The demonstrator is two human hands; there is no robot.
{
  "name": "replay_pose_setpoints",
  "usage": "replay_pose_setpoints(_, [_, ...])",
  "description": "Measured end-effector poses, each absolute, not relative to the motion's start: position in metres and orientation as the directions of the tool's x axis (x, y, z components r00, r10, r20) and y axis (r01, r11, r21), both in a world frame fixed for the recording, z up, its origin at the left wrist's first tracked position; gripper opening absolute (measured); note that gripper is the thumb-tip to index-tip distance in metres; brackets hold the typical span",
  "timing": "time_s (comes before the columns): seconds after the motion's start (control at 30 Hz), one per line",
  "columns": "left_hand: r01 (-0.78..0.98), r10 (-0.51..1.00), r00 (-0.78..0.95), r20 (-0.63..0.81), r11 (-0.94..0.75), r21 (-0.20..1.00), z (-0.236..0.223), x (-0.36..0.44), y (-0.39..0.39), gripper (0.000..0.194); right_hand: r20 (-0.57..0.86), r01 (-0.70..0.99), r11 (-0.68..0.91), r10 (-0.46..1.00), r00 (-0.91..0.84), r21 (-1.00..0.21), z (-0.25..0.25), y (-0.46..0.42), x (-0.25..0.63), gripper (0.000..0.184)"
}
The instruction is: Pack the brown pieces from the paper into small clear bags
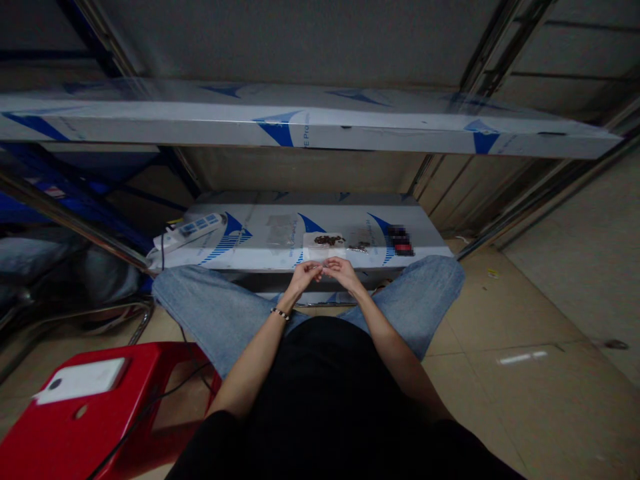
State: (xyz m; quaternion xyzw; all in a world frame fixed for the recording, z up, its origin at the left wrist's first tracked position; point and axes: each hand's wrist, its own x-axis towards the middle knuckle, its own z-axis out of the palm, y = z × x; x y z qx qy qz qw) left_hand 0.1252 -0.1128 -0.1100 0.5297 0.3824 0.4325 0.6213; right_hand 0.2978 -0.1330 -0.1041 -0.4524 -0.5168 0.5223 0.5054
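Note:
My left hand [307, 274] and my right hand [341, 272] meet just past my lap, at the near edge of the low shelf [260, 257]. Both have their fingers pinched together, the tips almost touching. Whatever sits between them is too small to name. Right behind the hands lies a white sheet or tray [313, 252] with a heap of small dark brown pieces [329, 240] on it. To its right is a clear bag [359, 241] with more small dark pieces. Left of it lies a flat, clear plastic bag [281, 231].
A white power strip [200, 228] rests at the shelf's left end, a blurred-out dark and red item [401, 240] at its right. An upper shelf [210, 127] spans above. On my left, a red stool [60, 427] bears a white device [83, 381] with a cable beside it.

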Motion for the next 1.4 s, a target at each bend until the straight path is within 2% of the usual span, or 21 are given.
replay_pose_setpoints(0.17, [-0.188, 0.939, 0.345, -0.013, 0.083, 0.979, -0.107, 0.126, -0.114, 0.042, 0.010, -0.068, 0.007, 0.999, -0.033, -0.998, -0.105, -0.131, 0.297, 0.036])
replay_pose_setpoints(0.33, [-0.130, 0.939, 0.341, -0.030, 0.079, 0.988, -0.107, 0.126, -0.114, 0.040, -0.022, -0.068, -0.027, 0.998, -0.063, -0.997, -0.107, -0.131, 0.297, 0.032])
replay_pose_setpoints(0.53, [-0.212, 0.968, 0.250, -0.016, 0.071, 0.975, -0.106, 0.122, -0.111, 0.037, -0.032, -0.066, -0.047, 0.978, -0.208, -0.997, -0.104, -0.135, 0.297, 0.029])
replay_pose_setpoints(0.63, [-0.288, 0.961, 0.275, -0.041, 0.123, 0.950, -0.102, 0.124, -0.114, 0.037, -0.034, -0.042, -0.049, 0.953, -0.301, -0.998, -0.099, -0.140, 0.296, 0.028])
replay_pose_setpoints(0.77, [-0.345, 0.906, 0.402, -0.130, 0.282, 0.895, -0.098, 0.126, -0.118, 0.045, -0.070, 0.016, -0.070, 0.887, -0.457, -0.997, -0.095, -0.146, 0.296, 0.027])
replay_pose_setpoints(0.87, [-0.400, 0.916, 0.377, -0.135, 0.292, 0.869, -0.099, 0.123, -0.117, 0.048, -0.121, 0.095, -0.083, 0.845, -0.520, -0.992, -0.098, -0.144, 0.301, 0.031])
replay_pose_setpoints(0.97, [-0.441, 0.956, 0.268, -0.115, 0.228, 0.868, -0.102, 0.118, -0.112, 0.045, -0.091, 0.165, -0.032, 0.926, -0.367, -0.986, -0.102, -0.127, 0.309, 0.030])
replay_pose_setpoints(1.07, [-0.419, 0.966, 0.227, -0.121, 0.209, 0.884, -0.105, 0.114, -0.110, 0.046, 0.000, 0.313, -0.001, 1.000, 0.004, -0.950, -0.103, -0.100, 0.315, 0.022])
replay_pose_setpoints(1.17, [-0.391, 0.965, 0.222, -0.140, 0.219, 0.894, -0.105, 0.114, -0.111, 0.049, 0.121, 0.532, -0.037, 0.958, 0.259, -0.846, -0.099, -0.073, 0.314, 0.015])
replay_pose_setpoints(1.23, [-0.381, 0.965, 0.217, -0.146, 0.221, 0.898, -0.104, 0.114, -0.113, 0.049, 0.164, 0.629, -0.073, 0.937, 0.310, -0.774, -0.098, -0.060, 0.312, 0.015])
replay_pose_setpoints(1.4, [-0.421, 0.968, 0.220, -0.120, 0.205, 0.883, -0.101, 0.116, -0.117, 0.045, 0.159, 0.729, -0.181, 0.915, 0.372, -0.660, -0.099, -0.040, 0.308, 0.019])
